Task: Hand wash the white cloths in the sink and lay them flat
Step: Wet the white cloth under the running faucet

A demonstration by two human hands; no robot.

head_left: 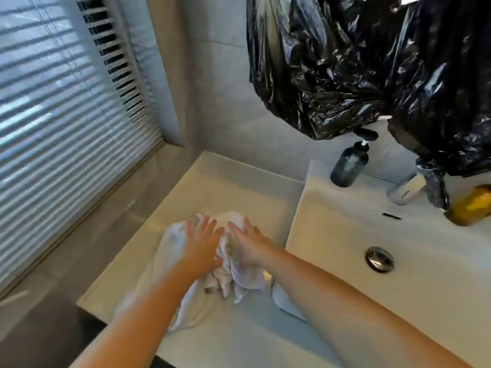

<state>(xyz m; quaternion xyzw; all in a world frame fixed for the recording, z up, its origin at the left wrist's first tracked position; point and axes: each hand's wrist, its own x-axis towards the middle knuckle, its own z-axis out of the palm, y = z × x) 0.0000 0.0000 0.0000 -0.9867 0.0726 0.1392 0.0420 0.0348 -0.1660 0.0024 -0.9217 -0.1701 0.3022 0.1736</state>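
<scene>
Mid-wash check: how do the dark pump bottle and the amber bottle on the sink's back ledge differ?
The dark pump bottle is grey-black; the amber bottle is yellow-brown. The dark pump bottle shows whole, pump head included; the amber bottle is cut by the frame edge, its top hidden behind the black plastic bag. The dark pump bottle stands further left. Both rest on the sink ledge.
</scene>
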